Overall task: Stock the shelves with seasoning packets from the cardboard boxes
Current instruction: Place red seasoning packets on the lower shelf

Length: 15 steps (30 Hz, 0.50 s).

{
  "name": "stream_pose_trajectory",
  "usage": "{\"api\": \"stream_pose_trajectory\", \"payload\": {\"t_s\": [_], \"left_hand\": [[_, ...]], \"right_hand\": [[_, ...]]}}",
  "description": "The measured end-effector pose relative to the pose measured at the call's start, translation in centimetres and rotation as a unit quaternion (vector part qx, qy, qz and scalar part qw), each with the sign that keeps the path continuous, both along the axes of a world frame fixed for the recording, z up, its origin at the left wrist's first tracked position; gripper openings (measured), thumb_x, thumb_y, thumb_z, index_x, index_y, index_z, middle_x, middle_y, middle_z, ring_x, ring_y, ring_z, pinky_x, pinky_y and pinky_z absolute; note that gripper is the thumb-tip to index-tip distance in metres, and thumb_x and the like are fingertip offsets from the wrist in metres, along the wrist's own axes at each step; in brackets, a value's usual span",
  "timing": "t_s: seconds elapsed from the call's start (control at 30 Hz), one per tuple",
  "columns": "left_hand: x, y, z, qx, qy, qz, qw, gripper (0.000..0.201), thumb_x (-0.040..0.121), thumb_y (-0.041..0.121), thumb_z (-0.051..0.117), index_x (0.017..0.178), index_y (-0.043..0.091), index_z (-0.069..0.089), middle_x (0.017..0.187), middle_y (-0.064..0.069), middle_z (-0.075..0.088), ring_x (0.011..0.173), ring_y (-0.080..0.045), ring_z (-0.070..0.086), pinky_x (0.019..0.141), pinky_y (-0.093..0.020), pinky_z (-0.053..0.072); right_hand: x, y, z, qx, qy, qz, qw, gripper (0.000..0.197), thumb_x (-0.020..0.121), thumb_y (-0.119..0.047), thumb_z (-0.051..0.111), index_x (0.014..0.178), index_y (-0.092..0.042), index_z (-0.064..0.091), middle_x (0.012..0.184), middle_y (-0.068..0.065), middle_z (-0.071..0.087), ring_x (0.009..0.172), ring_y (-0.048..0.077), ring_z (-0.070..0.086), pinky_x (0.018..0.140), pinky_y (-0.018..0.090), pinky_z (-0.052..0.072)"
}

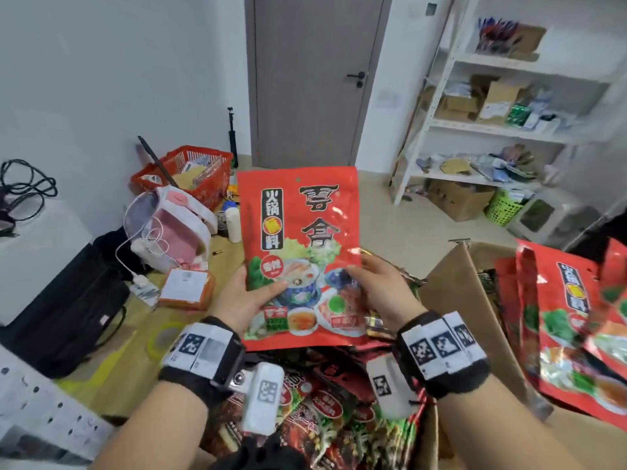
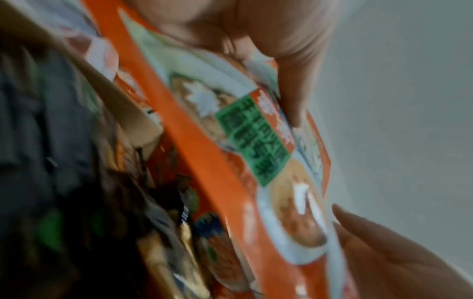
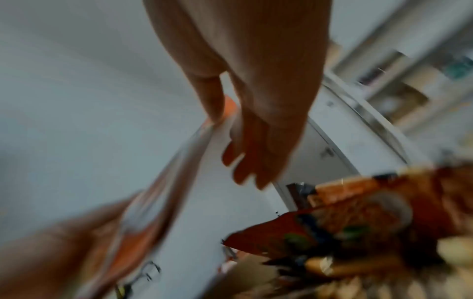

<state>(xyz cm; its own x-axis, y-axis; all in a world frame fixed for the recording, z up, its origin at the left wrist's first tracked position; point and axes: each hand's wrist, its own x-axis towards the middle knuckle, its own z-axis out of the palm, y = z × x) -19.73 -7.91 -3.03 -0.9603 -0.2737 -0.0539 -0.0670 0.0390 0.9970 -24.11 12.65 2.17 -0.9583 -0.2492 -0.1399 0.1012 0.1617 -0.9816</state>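
Observation:
A red hot-pot seasoning packet (image 1: 300, 252) is held upright in front of me by both hands. My left hand (image 1: 258, 293) grips its lower left edge, thumb on the printed front. My right hand (image 1: 369, 283) grips the lower right edge the same way. The left wrist view shows the packet's front (image 2: 243, 141) under my left thumb (image 2: 289, 85). In the right wrist view, blurred, my right hand (image 3: 256, 125) holds the packet's edge (image 3: 179, 182). Below lies an open cardboard box (image 1: 458, 300) with several dark packets (image 1: 322, 418). Matching red packets (image 1: 559, 317) stand at right.
A white shelf unit (image 1: 492, 130) with boxes and sundries stands at the back right, beside a grey door (image 1: 312, 79). On the floor at left are a red basket (image 1: 193, 171), a pink-and-white bag (image 1: 169, 225), a black bag (image 1: 68, 300) and a tape roll (image 1: 163, 337).

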Motion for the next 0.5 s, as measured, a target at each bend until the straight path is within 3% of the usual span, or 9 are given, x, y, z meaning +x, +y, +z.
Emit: {"api": "stream_pose_trajectory", "payload": {"t_s": [0.03, 0.1, 0.17, 0.23, 0.3, 0.4, 0.47, 0.5], "left_hand": [[0.4, -1.3, -0.5, -0.020, -0.006, 0.017, 1.000, 0.045, 0.066, 0.026, 0.079, 0.105, 0.020, 0.059, 0.104, 0.000, 0.069, 0.100, -0.023, 0.065, 0.089, -0.040, 0.051], [1.3, -3.5, -1.0, -0.047, -0.015, 0.051, 0.998, 0.044, 0.067, 0.021, 0.081, 0.106, 0.014, 0.060, 0.103, -0.003, 0.070, 0.097, -0.022, 0.066, 0.090, -0.044, 0.051], [2.2, -4.7, -1.0, -0.058, -0.014, 0.066, 0.996, 0.046, 0.066, 0.020, 0.082, 0.106, 0.012, 0.061, 0.102, -0.004, 0.070, 0.095, -0.021, 0.066, 0.090, -0.043, 0.051], [3.2, -5.5, -0.9, -0.072, -0.019, 0.066, 0.995, 0.047, 0.066, 0.023, 0.081, 0.108, 0.015, 0.062, 0.102, 0.000, 0.070, 0.094, -0.016, 0.065, 0.089, -0.036, 0.050], [4.2, -6.5, -1.0, -0.071, -0.021, 0.064, 0.995, 0.038, 0.066, 0.028, 0.080, 0.100, 0.025, 0.064, 0.098, 0.007, 0.071, 0.091, -0.011, 0.066, 0.085, -0.032, 0.050], [5.0, -7.9, -1.3, -0.037, -0.029, 0.057, 0.997, 0.036, 0.062, 0.032, 0.079, 0.095, 0.028, 0.065, 0.096, 0.008, 0.072, 0.093, -0.014, 0.067, 0.087, -0.036, 0.050], [5.1, -8.5, -1.8, -0.024, -0.027, 0.053, 0.998, 0.044, 0.057, 0.036, 0.079, 0.098, 0.027, 0.065, 0.097, 0.007, 0.072, 0.092, -0.013, 0.068, 0.087, -0.039, 0.052], [5.0, -8.6, -2.1, -0.025, -0.027, 0.052, 0.998, 0.047, 0.055, 0.038, 0.079, 0.099, 0.026, 0.065, 0.096, 0.008, 0.073, 0.092, -0.012, 0.068, 0.087, -0.040, 0.052]], "right_hand": [[-1.0, -0.5, -0.4, 0.110, 0.030, 0.033, 0.993, 0.026, 0.090, -0.015, 0.056, 0.115, -0.009, 0.060, 0.110, 0.007, 0.069, 0.092, 0.016, 0.067, 0.086, 0.033, 0.052], [-3.0, -2.0, -1.0, 0.325, 0.087, 0.069, 0.939, 0.053, 0.085, -0.029, 0.062, 0.133, -0.011, 0.048, 0.130, 0.008, 0.058, 0.114, 0.021, 0.058, 0.099, 0.036, 0.045], [-4.2, -3.8, -1.8, 0.464, 0.126, 0.107, 0.870, 0.064, 0.081, -0.038, 0.063, 0.137, -0.015, 0.042, 0.135, 0.006, 0.052, 0.121, 0.023, 0.051, 0.099, 0.036, 0.042], [-5.6, -5.3, -3.4, 0.554, 0.128, 0.147, 0.809, 0.060, 0.081, -0.032, 0.059, 0.138, -0.024, 0.039, 0.135, 0.005, 0.051, 0.123, 0.026, 0.048, 0.101, 0.041, 0.041], [-6.9, -6.0, -5.2, 0.581, 0.086, 0.157, 0.794, 0.056, 0.086, -0.018, 0.049, 0.139, -0.030, 0.038, 0.131, 0.009, 0.055, 0.119, 0.030, 0.052, 0.101, 0.043, 0.043], [-8.3, -5.6, -6.2, 0.608, 0.057, 0.165, 0.775, 0.045, 0.091, -0.008, 0.044, 0.135, -0.017, 0.047, 0.127, 0.013, 0.058, 0.115, 0.030, 0.057, 0.099, 0.036, 0.046], [-8.3, -5.0, -5.7, 0.598, 0.078, 0.128, 0.788, 0.038, 0.093, -0.010, 0.044, 0.131, -0.009, 0.050, 0.127, 0.015, 0.057, 0.115, 0.031, 0.055, 0.096, 0.035, 0.044], [-8.1, -4.6, -5.2, 0.569, 0.095, 0.091, 0.811, 0.033, 0.095, -0.012, 0.041, 0.126, -0.007, 0.052, 0.123, 0.016, 0.058, 0.113, 0.032, 0.056, 0.092, 0.035, 0.043]]}}
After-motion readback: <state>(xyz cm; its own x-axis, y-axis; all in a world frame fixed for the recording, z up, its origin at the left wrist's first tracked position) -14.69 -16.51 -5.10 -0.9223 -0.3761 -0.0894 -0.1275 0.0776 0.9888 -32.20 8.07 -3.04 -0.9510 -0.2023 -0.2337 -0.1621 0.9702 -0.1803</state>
